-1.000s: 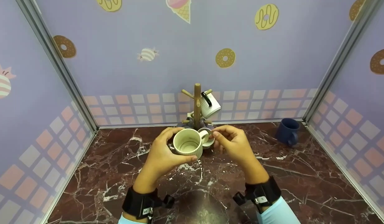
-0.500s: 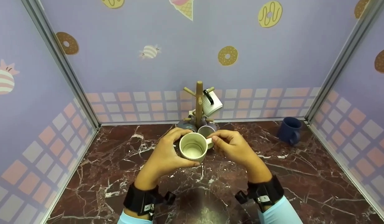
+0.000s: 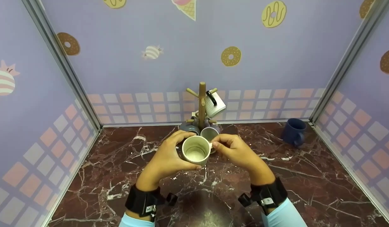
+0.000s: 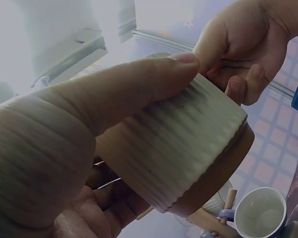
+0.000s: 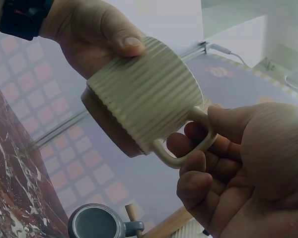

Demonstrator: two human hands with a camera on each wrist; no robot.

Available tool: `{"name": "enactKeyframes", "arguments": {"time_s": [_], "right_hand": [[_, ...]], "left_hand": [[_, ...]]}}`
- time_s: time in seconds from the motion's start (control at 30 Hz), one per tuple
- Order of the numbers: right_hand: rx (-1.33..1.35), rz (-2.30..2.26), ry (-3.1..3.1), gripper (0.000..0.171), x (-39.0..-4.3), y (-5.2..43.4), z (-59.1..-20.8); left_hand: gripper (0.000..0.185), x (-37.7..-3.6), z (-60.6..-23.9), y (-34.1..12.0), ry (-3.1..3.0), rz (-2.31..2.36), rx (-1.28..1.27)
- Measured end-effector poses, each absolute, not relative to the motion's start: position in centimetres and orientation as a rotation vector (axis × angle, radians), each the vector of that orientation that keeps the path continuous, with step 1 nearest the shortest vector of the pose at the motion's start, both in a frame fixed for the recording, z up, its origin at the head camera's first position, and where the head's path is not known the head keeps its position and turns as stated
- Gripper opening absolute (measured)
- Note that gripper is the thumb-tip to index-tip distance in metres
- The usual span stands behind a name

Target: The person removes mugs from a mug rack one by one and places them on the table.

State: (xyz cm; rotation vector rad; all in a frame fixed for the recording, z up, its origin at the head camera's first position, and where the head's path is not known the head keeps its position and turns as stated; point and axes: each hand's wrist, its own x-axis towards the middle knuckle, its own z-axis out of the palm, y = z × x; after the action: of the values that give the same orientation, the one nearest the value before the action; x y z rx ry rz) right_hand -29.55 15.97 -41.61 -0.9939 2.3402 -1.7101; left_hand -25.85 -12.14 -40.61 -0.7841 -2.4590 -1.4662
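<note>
A cream ribbed mug [image 3: 196, 150] with a brown base band is held up above the table, its opening toward the head camera. My left hand [image 3: 169, 154] grips the mug's body, thumb along the near side and fingers round the far side. On the other side, my right hand [image 3: 233, 149] pinches the mug's handle [image 5: 181, 161] between thumb and fingers, as the right wrist view shows. Just behind stands a wooden mug tree [image 3: 202, 107]. From its upper peg hangs a white mug [image 3: 215, 105] with a black handle; lower down hang a purple mug [image 3: 210, 134] and a grey-blue mug [image 5: 95, 223].
A dark blue mug [image 3: 293, 132] stands upright at the back right of the dark red marbled table [image 3: 118, 176]. Patterned lilac panels [image 3: 169, 72] enclose the back and both sides. Upper pegs [image 3: 192, 92] on the tree's left and front carry no mug.
The cream mug has shifted slightly right. My right thumb and fingers have closed on its handle, which they were beside a second ago. The head view has tilted a little.
</note>
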Motion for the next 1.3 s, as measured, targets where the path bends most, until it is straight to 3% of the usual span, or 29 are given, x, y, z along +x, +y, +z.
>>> {"name": "enactKeyframes", "arguments": {"time_s": [0.4, 0.83, 1.3], "right_hand": [[-0.843, -1.765, 2.442, 0.03, -30.2, 16.9, -41.4], [-0.567, -1.908, 2.485, 0.031, -31.2, 20.8, -40.7], [-0.071, -2.177, 2.461, 0.028, -33.9, 26.1, -42.8]], "left_hand": [[0.112, -26.2, -41.4, -10.5, -2.551, -1.432, -0.633], [0.077, -26.1, -42.3, -8.6, -2.591, -0.987, -0.632], [0.082, -25.9, -45.3, -3.9, -2.81, -0.783, -0.744]]}}
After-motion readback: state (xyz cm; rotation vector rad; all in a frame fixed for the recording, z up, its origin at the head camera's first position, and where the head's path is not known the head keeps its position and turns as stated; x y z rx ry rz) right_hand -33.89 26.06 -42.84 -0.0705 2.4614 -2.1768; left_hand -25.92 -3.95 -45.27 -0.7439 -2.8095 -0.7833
